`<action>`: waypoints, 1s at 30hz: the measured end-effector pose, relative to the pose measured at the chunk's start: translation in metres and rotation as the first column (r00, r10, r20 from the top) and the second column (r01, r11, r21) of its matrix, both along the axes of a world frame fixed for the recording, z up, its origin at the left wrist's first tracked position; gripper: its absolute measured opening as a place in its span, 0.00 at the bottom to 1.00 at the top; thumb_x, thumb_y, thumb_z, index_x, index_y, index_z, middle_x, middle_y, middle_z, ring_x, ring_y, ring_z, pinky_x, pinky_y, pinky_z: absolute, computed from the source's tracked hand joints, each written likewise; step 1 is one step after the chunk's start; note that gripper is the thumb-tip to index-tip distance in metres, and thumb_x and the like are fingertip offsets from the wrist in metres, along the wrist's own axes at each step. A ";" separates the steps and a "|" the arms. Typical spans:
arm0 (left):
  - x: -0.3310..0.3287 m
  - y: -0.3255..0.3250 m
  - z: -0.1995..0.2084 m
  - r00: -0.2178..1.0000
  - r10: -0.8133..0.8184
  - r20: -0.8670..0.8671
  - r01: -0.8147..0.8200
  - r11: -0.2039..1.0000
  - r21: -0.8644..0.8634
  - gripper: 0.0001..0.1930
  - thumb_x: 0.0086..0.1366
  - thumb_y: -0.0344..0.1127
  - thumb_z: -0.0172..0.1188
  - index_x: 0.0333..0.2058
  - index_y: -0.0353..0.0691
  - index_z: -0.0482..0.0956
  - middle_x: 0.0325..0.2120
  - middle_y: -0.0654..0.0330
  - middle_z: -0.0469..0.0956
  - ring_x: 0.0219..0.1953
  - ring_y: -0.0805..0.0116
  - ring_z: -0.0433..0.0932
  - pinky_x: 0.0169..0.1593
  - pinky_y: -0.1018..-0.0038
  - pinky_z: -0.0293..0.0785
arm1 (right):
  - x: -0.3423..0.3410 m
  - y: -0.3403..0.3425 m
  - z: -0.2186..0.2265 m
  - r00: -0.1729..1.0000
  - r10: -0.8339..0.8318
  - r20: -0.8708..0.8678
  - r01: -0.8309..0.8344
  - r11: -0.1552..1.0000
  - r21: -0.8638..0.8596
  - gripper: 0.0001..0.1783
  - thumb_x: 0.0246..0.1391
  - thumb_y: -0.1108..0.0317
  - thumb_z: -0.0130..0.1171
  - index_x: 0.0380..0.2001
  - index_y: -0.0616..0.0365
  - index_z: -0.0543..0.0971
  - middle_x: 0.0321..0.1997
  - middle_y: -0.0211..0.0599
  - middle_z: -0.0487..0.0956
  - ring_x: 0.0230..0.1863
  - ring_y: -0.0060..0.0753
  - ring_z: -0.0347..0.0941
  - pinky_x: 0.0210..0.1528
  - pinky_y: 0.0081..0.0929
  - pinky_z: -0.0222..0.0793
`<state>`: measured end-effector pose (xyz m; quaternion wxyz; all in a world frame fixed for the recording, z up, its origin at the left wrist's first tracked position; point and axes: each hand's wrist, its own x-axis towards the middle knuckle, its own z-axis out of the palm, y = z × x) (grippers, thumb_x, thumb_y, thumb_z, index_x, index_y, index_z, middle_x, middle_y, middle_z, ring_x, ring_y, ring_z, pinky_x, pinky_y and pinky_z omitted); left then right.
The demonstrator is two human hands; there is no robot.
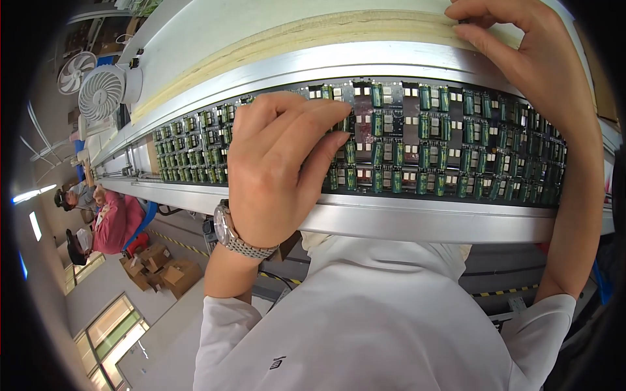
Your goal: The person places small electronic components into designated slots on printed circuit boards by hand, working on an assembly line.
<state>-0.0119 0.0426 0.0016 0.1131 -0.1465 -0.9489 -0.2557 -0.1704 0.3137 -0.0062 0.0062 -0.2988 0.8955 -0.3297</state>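
A long panel of circuit boards lies in front of me, set with rows of green cylindrical parts and small pale blocks. Over its left-middle part is my left hand, wearing a metal watch. Its thumb and forefinger close toward each other at the boards; whatever is between the tips I cannot make out. Beyond the far metal rail, my right hand pinches a tiny dark thing at a cream-coloured strip, too small to name.
Metal rails run along the near and far sides of the panel. At the left stand white fans. Farther off, a person in a pink top sits near cardboard boxes.
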 end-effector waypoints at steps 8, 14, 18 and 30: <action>0.002 0.004 0.004 0.999 0.032 0.040 -0.032 0.999 -0.002 0.16 0.55 0.22 0.71 0.44 0.40 0.87 0.37 0.65 0.86 0.42 0.64 0.78 0.50 0.69 0.71 | 0.002 0.007 0.001 1.000 -0.004 -0.005 0.005 0.998 0.062 0.08 0.58 0.75 0.69 0.40 0.65 0.88 0.40 0.38 0.87 0.35 0.31 0.80 0.42 0.23 0.77; 0.002 0.005 0.005 1.000 0.026 0.012 -0.026 0.999 -0.046 0.16 0.55 0.23 0.71 0.44 0.40 0.86 0.37 0.64 0.86 0.42 0.64 0.78 0.50 0.69 0.71 | 0.003 0.004 0.003 1.000 0.003 -0.017 -0.001 0.993 0.115 0.09 0.59 0.74 0.69 0.41 0.65 0.88 0.40 0.37 0.88 0.35 0.30 0.80 0.42 0.22 0.77; 0.001 0.005 0.005 1.000 0.019 0.005 -0.019 0.998 -0.062 0.16 0.55 0.23 0.71 0.44 0.39 0.86 0.38 0.64 0.86 0.42 0.64 0.78 0.50 0.69 0.71 | 0.001 0.014 0.001 1.000 0.010 -0.028 -0.006 0.989 0.149 0.09 0.59 0.73 0.69 0.42 0.65 0.88 0.40 0.36 0.88 0.34 0.29 0.80 0.41 0.22 0.77; -0.005 0.006 0.006 0.996 -0.078 -0.053 0.069 0.987 -0.144 0.16 0.56 0.24 0.70 0.44 0.40 0.85 0.40 0.64 0.86 0.44 0.63 0.78 0.53 0.66 0.70 | 0.008 -0.003 0.010 0.997 0.054 -0.053 -0.042 0.976 0.213 0.11 0.60 0.72 0.69 0.44 0.65 0.88 0.39 0.34 0.89 0.33 0.27 0.80 0.41 0.22 0.76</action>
